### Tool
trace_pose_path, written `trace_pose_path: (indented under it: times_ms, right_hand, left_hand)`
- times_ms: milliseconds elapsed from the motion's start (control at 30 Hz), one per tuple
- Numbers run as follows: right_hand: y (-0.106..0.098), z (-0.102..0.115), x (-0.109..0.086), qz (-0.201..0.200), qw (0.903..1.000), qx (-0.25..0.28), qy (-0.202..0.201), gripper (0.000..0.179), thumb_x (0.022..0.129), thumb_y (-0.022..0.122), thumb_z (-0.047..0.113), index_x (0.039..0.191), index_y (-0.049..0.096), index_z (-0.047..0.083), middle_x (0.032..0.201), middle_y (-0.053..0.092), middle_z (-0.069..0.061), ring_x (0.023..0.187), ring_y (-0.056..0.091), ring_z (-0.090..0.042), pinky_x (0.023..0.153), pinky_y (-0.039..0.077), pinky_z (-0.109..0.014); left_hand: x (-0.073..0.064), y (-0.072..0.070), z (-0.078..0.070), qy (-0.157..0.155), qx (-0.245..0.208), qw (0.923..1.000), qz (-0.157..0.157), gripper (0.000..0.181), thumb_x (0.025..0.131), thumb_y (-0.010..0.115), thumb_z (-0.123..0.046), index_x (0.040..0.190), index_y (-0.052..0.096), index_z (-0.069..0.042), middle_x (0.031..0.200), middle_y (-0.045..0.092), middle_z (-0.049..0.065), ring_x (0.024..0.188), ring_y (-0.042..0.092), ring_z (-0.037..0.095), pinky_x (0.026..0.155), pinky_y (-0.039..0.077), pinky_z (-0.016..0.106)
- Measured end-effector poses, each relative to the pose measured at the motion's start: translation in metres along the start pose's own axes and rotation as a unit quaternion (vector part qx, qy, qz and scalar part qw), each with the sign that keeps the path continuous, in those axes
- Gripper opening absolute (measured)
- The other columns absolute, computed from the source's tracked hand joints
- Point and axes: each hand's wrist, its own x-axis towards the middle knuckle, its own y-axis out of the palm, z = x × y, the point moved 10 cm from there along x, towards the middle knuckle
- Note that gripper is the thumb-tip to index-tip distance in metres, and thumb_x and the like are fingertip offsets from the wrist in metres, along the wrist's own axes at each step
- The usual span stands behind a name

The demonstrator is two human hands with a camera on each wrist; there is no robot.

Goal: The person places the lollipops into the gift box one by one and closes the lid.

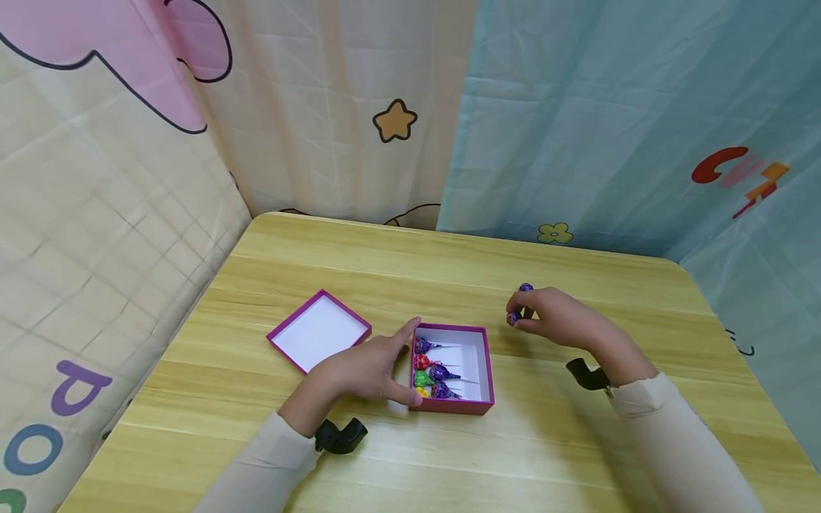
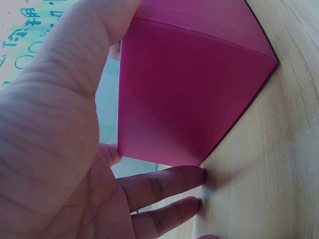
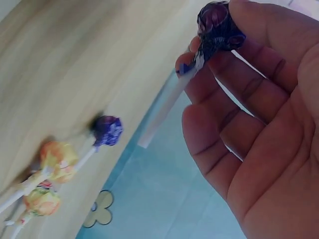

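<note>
My left hand (image 1: 368, 370) spans the left side of a magenta box (image 1: 452, 407), gripping it with the thumb at the near corner and a finger at the far one. Inside the box lie several wrapped lollipops, among them a red lollipop (image 1: 424, 361), a green lollipop (image 1: 422, 378) and a purple lollipop (image 1: 441, 372), sticks pointing right. To the right, my right hand (image 1: 558, 315) pinches another dark purple lollipop (image 3: 217, 27) by its head, with its white stick hanging free. Behind that hand a purple-wrapped lollipop (image 1: 526, 287) rests on the table.
The box's lid (image 1: 318, 333) lies inside up on the wooden table (image 1: 417, 263), left of the box. Yellow-orange lollipops (image 3: 59, 160) lie beside the loose purple one in the right wrist view. Printed curtains (image 1: 333, 107) stand behind the table.
</note>
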Motion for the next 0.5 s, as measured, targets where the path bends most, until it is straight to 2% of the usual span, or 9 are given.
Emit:
trace_pose_path:
  times_ms: [267,500]
  right_hand:
    - [-0.005,0.020,-0.004,0.011,0.9998,0.011,-0.015,0.015,0.093,0.071,0.017,0.108,0.069,0.014,0.096,0.066,0.008,0.086,0.060,-0.012,0.080,0.054,-0.035]
    - [-0.008,0.035,-0.003,0.013,0.9992,0.017,-0.033,0.012,0.095,0.070,0.019,0.107,0.068,0.018,0.093,0.064,0.011,0.081,0.058,-0.010,0.074,0.052,-0.031]
  left_hand:
    - [0.000,0.000,0.000,0.003,0.006,1.0000,-0.003,0.123,0.073,0.084,-0.053,0.161,0.004,-0.022,0.155,0.038,0.008,0.137,0.041,0.025,0.111,0.034,0.046]
    - [0.000,-0.001,-0.001,0.008,0.003,1.0000,-0.005,0.122,0.074,0.084,-0.052,0.161,0.005,-0.020,0.155,0.038,0.010,0.136,0.042,0.027,0.111,0.034,0.047]
